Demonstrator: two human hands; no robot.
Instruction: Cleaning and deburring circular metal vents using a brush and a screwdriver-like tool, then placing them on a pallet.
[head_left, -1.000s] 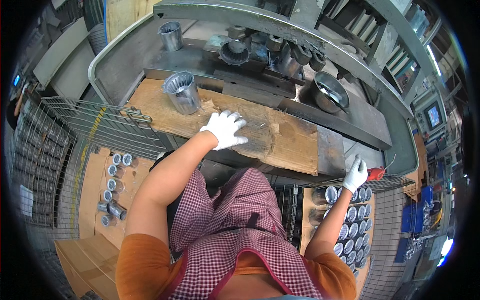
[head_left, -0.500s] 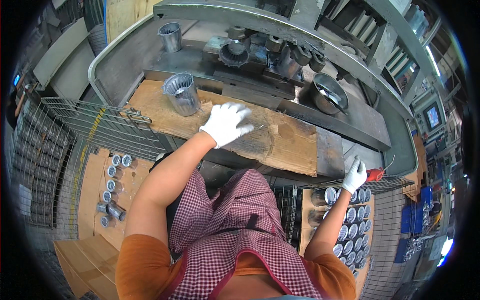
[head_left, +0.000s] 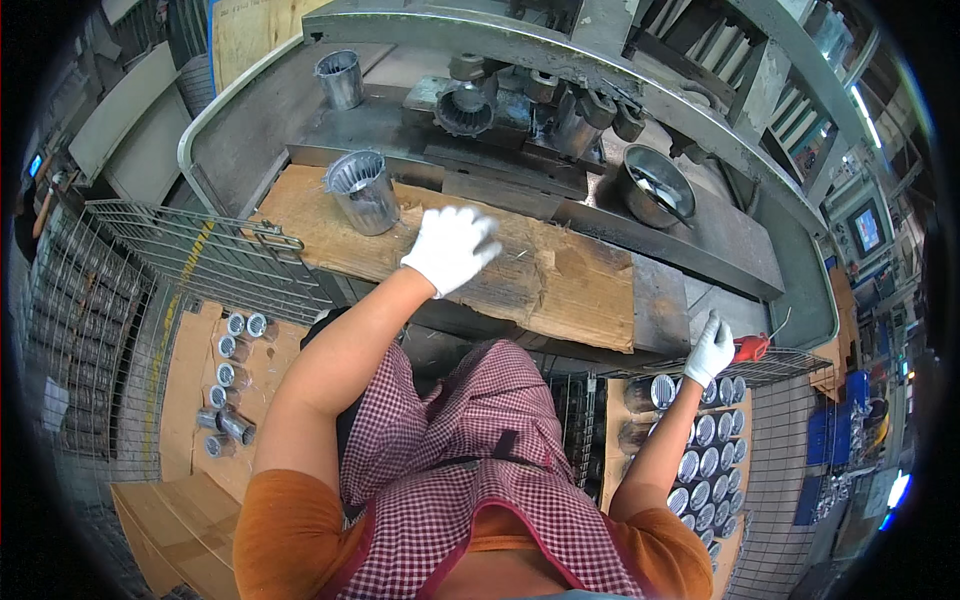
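Note:
My left hand (head_left: 452,250), in a white glove, is over the brown cardboard (head_left: 585,295) on the ledge. Its fingers are apart and slightly blurred, with nothing seen in them. Just left of it stands a ribbed metal cylinder (head_left: 366,205), upright and open at the top. My right hand (head_left: 710,350), also gloved, is closed at the ledge's right end, beside a red-handled tool (head_left: 750,347); what it grips, if anything, is hidden. Another metal cylinder (head_left: 341,82) stands farther back on the left. A ribbed ring-shaped part (head_left: 465,112) sits under the machine.
A metal bowl (head_left: 657,187) with small pieces stands on the machine bed. Heavy frame beams (head_left: 470,38) cross above. Finished-looking cylinders (head_left: 708,430) fill a wire basket at right; several more (head_left: 233,375) lie on cardboard at left. A wire fence panel (head_left: 200,245) borders the left.
My left hand's fingers have drawn in a little, and its thumb no longer sticks out to the right. My right hand stays at the same place.

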